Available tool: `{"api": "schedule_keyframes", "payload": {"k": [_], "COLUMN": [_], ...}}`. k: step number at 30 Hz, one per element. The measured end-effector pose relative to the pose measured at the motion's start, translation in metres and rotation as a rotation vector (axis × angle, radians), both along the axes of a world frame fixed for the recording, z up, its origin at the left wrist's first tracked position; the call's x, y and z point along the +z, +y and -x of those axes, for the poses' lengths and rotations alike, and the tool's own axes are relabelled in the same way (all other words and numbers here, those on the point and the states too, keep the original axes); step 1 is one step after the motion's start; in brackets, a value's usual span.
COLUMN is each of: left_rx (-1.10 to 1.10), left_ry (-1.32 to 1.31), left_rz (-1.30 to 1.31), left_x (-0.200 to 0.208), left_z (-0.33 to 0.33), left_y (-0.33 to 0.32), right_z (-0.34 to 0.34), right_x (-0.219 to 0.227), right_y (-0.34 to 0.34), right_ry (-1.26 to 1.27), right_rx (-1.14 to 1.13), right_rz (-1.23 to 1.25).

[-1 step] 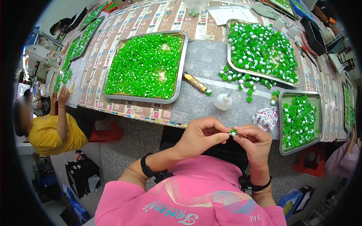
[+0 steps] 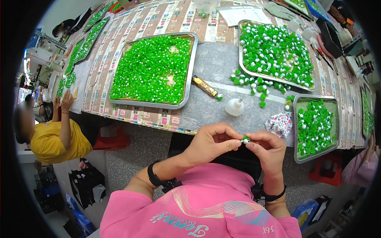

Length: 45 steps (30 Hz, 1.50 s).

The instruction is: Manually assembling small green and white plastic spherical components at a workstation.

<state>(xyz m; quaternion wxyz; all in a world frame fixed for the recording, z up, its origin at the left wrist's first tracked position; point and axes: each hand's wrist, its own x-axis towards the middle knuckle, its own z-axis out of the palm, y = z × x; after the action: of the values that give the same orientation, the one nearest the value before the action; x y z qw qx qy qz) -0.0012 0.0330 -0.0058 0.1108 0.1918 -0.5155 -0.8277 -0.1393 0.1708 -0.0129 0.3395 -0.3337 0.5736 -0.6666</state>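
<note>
Reference point: the white nozzle bottle (image 2: 234, 107) on the worktop (image 2: 99, 79). All locations below are given from it, as I observe from the room.

Progress: one green-and-white piece (image 2: 246, 140) is in work, on the wearer's side of the bottle and slightly to its right. Its green and white parts sit together; whether they are fixed cannot be told. To the left of the bottle, a large tray (image 2: 191, 67) carries mostly green parts, apparently stock for use. Beyond the bottle to the right, a second large tray (image 2: 240, 47) holds pieces showing white balls, with loose pieces (image 2: 262, 89) spilled at its near edge. Right of the bottle, past a floral cloth (image 2: 279, 125), a smaller tray (image 2: 296, 131) holds similar pieces. Which tray takes finished units is unclear; judging by the quantities, much work is left.

Pose: both forearms rise from the wearer's side and converge. The left hand (image 2: 214, 142) pinches the piece from the left, thumb against forefinger; the right hand (image 2: 268, 150) pinches from the right. Each grip is narrow, closed on the piece.
</note>
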Motion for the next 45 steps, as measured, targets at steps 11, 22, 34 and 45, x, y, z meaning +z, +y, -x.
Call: {"api": "schedule_keyframes", "payload": {"k": [11, 22, 34, 45], "left_rx": [-0.057, 0.05, 0.065, -0.019], "left_ry": [-0.037, 0.045, 0.014, -0.017], "left_rz": [-0.083, 0.243, 0.147, -0.11], "left_x": [0.001, 0.005, 0.003, -0.004], "left_z": [0.002, 0.001, 0.001, 0.0], "left_y": [-0.007, 0.002, 0.003, -0.003], "right_z": [0.0, -0.005, -0.007, -0.004], "right_x": [0.004, -0.004, -0.001, 0.001], "right_y": [0.001, 0.001, -0.001, 0.002], "right_ry": [-0.176, -0.023, -0.173, -0.192], "right_rx": [0.002, -0.011, -0.021, 0.016], "right_rz": [-0.035, 0.062, -0.024, -0.023]}}
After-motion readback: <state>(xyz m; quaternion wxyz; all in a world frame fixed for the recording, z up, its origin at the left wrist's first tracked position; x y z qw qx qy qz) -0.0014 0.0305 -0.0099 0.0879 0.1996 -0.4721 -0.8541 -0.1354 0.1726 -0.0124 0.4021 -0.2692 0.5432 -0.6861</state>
